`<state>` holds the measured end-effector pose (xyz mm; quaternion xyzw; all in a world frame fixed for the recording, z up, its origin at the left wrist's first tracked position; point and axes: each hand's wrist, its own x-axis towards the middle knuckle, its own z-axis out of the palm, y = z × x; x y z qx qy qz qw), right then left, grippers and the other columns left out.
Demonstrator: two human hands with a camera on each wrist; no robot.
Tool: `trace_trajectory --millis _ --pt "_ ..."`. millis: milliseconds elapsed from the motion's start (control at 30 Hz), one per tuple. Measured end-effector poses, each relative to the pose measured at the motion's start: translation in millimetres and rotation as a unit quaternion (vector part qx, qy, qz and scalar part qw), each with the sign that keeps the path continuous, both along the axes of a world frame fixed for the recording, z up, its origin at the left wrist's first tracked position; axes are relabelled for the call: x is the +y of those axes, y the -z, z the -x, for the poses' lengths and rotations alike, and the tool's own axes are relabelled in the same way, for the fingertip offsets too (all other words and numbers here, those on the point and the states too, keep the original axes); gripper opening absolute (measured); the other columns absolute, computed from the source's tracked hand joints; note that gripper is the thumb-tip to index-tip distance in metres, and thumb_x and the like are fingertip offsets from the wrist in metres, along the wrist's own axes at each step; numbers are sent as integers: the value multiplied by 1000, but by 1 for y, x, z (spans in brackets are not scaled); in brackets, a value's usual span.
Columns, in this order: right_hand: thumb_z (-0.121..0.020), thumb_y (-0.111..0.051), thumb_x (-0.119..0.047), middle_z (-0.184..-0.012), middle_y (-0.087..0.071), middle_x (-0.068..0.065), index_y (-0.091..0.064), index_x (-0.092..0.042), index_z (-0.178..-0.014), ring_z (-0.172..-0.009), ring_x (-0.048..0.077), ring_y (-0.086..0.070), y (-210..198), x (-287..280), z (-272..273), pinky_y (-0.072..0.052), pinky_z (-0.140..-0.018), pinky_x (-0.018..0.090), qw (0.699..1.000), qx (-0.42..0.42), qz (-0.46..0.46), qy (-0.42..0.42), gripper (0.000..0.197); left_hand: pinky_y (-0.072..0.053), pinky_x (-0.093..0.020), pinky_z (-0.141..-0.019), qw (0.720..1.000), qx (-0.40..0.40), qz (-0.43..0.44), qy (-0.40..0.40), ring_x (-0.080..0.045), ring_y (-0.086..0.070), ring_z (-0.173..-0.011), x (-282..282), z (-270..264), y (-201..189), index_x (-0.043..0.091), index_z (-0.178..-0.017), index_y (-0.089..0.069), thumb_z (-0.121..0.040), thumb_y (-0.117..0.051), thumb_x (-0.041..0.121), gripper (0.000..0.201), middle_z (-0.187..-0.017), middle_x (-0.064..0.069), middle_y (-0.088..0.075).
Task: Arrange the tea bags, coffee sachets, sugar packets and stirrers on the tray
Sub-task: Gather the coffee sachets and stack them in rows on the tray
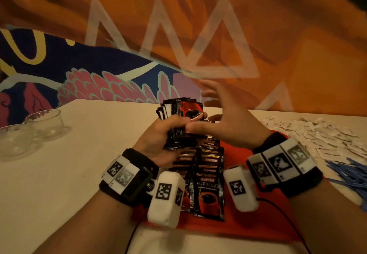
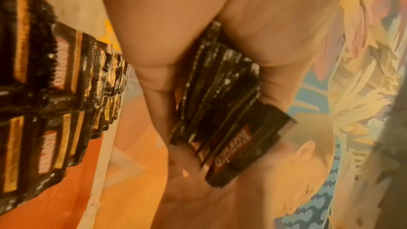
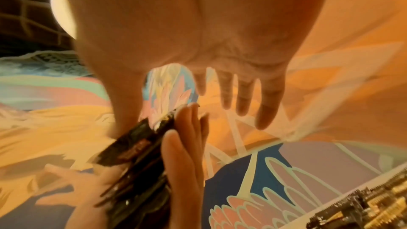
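Above the red tray (image 1: pixel 248 226) | left hand (image 1: pixel 158 140) clenches a fanned coffee sachet stack (image 1: pixel 180 118) | right hand (image 1: pixel 224 118) spread, thumb on front sachet | advice: peel one, overlap onto laid Kopiko rows (image 1: pixel 208 174), labels aligned.

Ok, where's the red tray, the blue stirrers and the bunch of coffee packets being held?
red tray (image 1: pixel 238 228), head view, bare near part.
blue stirrers (image 1: pixel 349 176), head view, middle of the pile.
coffee packets (image 1: pixel 178 112), head view, top of the bunch in the left hand (image 1: pixel 158 138).

Black coffee sachets (image 1: pixel 206 166) overlapping on red tray (image 1: pixel 248 214).
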<state>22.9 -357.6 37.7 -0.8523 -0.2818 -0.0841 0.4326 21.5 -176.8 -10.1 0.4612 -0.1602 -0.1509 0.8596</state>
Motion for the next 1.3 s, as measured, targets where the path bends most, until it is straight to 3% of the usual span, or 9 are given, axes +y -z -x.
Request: trace_trajectory --millis 100,233,333,467,700,900,1033,1167,1300 --pt "-61 -78 -55 -111 -68 -10 -62 -25 -116 -95 8 -67 -1 -2 -5 -58 -85 39 998 23 -49 13 65 -59 -42 -84 1000 -4 -20 -17 -32 -69 -98 3 0 -2 -6 -119 -60 -86 -62 13 38 -107 -21 -67" --pt "-76 -82 -16 -91 -70 3 -58 -20 -83 -76 19 -65 0 -4 -9 -55 -69 40 995 35 -97 9 25 -58 -42 -85 999 -26 -21 -33 -35 -68 -102 2 0 -1 -6 -129 -57 -89 -61 11 44 -112 -23 -66" --pt "-80 -75 -1 -87 -68 8 -50 -19 -88 -70 17 -64 0 -5 -11 -49 -57 28 979 79 -187 30 32 -58 -44 -87 997 -48 -12 -57 -37 -64 -111 0 -4 -1 -6 -133 -51 -91 -60 8 45 -123 -27 -60" --pt "-79 -73 6 -93 -64 13 -49 -17 -99 -73 22 -69 4 0 -11 -56 -55 26 929 158 -332 31 39 -54 -48 -90 989 -78 -15 -125 -40 -61 -117 -6 -3 -3 -2 -132 -50 -73 -87 28 76 -131 -28 -58" --pt "-88 -64 -1 -98 -67 11 -64 -1 -101 -80 19 -71 6 8 -9 -61 -68 25 891 256 -373 -30 14 -57 -48 -87 963 -115 -59 -236 -36 -69 -99 -10 -3 0 0 -118 -62 -88 -68 3 31 -108 -22 -70" --pt "-78 -65 -22 -105 -66 13 -63 -1 -118 -83 23 -66 6 2 -9 -55 -57 28 811 406 -417 -65 45 -58 -32 -63 977 -94 26 -191 -23 -72 -82 -4 0 -10 6 -109 -62 -82 -59 6 27 -94 -12 -72" --pt "-73 -67 -14 -104 -69 11 -63 -5 -108 -91 23 -66 8 -1 -14 -55 -74 31 891 315 -316 -89 37 -58 -32 -61 978 -102 38 -179 -24 -72 -81 2 1 -13 6 -101 -64 -83 -58 5 19 -89 -12 -72" --pt "-63 -74 -14 -88 -70 10 -64 -7 -100 -77 23 -66 4 -9 -14 -55 -65 30 949 235 -193 -82 39 -60 -38 -69 978 -95 33 -184 -29 -71 -87 4 -1 -14 4 -106 -63 -80 -61 7 26 -95 -16 -70" --pt "-74 -77 -12 -82 -74 9 -71 -3 -97 -68 15 -69 3 -14 -12 -54 -61 24 972 217 -41 -75 26 -60 -43 -78 971 -101 3 -215 -33 -68 -95 0 -3 -11 1 -115 -60 -80 -65 7 36 -101 -18 -66"
